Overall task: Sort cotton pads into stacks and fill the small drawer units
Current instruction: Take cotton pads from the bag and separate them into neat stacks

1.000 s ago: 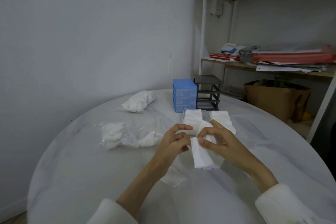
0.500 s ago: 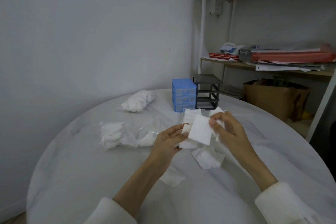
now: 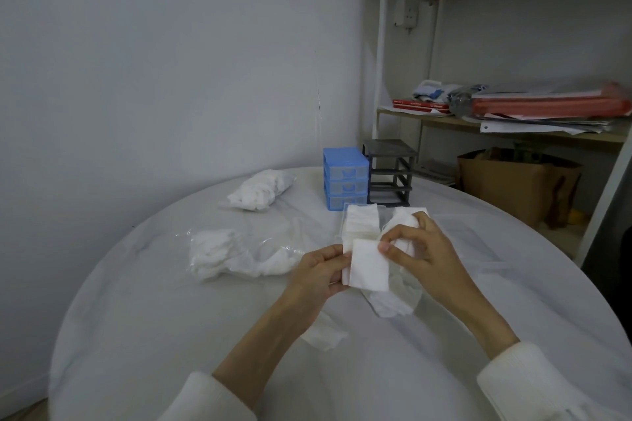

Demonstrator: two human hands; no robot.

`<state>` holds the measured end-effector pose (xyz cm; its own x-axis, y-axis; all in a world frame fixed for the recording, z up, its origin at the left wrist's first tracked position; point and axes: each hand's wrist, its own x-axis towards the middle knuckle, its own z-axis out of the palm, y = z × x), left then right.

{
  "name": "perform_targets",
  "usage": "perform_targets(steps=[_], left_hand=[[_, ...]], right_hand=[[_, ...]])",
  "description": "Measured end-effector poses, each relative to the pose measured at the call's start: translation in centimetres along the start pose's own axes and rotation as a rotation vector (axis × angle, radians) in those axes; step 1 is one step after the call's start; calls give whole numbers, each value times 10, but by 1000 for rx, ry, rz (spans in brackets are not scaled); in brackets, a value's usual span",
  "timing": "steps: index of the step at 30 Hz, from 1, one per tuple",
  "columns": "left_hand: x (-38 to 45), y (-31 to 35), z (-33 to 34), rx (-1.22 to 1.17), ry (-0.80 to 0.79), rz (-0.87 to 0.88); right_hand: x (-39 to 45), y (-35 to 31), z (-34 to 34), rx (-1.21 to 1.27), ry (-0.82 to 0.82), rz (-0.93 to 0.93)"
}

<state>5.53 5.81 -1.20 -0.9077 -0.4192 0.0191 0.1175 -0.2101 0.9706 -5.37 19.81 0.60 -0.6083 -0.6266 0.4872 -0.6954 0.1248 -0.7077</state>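
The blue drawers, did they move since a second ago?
No. The blue drawers stay on the table right beside the black drawer frame, by the wall corner, just as before.

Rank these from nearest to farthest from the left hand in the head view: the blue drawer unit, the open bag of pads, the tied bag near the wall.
1. Open bag of pads: just to the left of the left hand.
2. Blue drawer unit: beyond the hand, at the table's far edge.
3. Tied bag: far left. It is nearly level with the drawer unit, so that ranking is tentative.
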Motion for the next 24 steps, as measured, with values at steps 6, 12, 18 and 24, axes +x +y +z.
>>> perform_targets(steps=[6,12,18,24], left_hand=[[-2,2,3,-10,-34,-33],[-1,4,6,-52,-16,-64],[-4,-2,4,39,-53,-2],[-1,-3,-2,56,103,42]], right_hand=[[0,-2,0,-59,1,-19],[1,-1,2,-103,20,-11],[-1,-2,6,-117,4,-3],[-3,-3,3,117,56,7]])
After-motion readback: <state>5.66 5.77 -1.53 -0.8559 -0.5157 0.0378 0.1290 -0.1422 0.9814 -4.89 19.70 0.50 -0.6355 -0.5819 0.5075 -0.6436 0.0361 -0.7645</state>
